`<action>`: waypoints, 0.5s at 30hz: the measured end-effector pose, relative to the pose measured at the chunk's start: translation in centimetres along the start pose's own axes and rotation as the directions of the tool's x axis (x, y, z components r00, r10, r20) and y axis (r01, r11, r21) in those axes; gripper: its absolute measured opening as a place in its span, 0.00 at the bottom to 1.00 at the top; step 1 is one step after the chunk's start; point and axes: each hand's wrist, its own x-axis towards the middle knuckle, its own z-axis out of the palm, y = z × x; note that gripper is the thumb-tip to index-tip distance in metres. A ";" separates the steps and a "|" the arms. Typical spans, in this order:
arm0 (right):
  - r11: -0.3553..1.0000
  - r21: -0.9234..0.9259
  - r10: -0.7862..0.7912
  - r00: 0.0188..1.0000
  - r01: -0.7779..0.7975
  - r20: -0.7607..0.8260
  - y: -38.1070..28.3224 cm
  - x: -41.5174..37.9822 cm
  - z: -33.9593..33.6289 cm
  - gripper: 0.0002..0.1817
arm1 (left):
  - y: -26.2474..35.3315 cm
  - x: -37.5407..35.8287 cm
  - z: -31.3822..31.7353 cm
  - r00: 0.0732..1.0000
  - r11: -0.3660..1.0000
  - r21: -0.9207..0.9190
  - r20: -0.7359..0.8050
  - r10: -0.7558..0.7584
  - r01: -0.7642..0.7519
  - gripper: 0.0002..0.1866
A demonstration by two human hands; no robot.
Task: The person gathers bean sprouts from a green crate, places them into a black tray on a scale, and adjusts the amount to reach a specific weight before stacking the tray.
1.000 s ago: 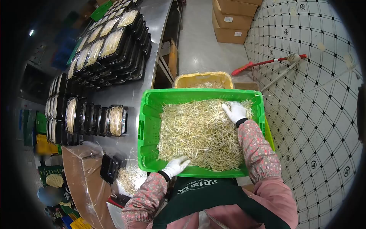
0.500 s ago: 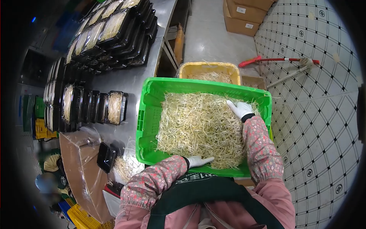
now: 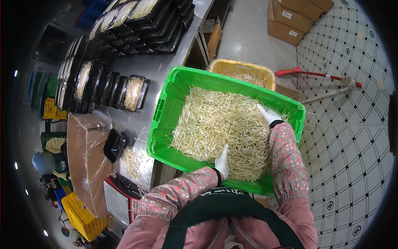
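Observation:
A green plastic crate full of bean sprouts is in front of me. My left hand, in a white glove, is at the crate's near side, touching the sprouts. Its thumb points up and away from me, while its other fingers are mostly hidden. At the right part of the heap, my gloved right hand has its thumb stretched out and its fingers partly sunk in the sprouts. Neither hand visibly grips a bunch.
Stacked black trays of sprouts stand on the steel table. Nearer are an empty black tray, loose sprouts and a scale. A yellow crate sits behind the green one. Other people are at far left.
My left hand has moved from the near rim farther onto the sprouts, turning its thumb upward. The right hand stays at the right of the heap. The view has shifted and the crate appears tilted.

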 end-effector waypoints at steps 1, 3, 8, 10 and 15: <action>1.000 0.019 -0.008 1.000 0.008 0.017 0.8 0.5 0.4 0.54 | -0.4 0.4 0.0 0.997 1.000 -0.028 -0.079 0.007 -0.009 0.56; 0.998 -0.008 -0.054 0.997 0.054 0.048 0.9 -1.0 1.1 0.60 | -0.5 1.1 0.5 0.973 0.995 -0.090 -0.230 0.017 -0.038 0.58; 0.999 0.017 -0.050 0.997 0.050 0.058 0.5 -3.7 1.2 0.57 | -3.5 8.6 -1.3 0.983 0.990 -0.128 -0.180 0.036 -0.059 0.59; 0.995 0.096 -0.045 0.998 0.042 0.035 0.4 -3.8 1.2 0.56 | -1.5 4.8 0.3 0.963 0.997 -0.054 -0.266 0.031 -0.047 0.60; 0.965 0.233 -0.134 0.990 0.121 0.040 2.2 -2.1 2.7 0.56 | 0.1 3.1 0.5 0.957 0.999 -0.036 -0.291 -0.009 -0.002 0.61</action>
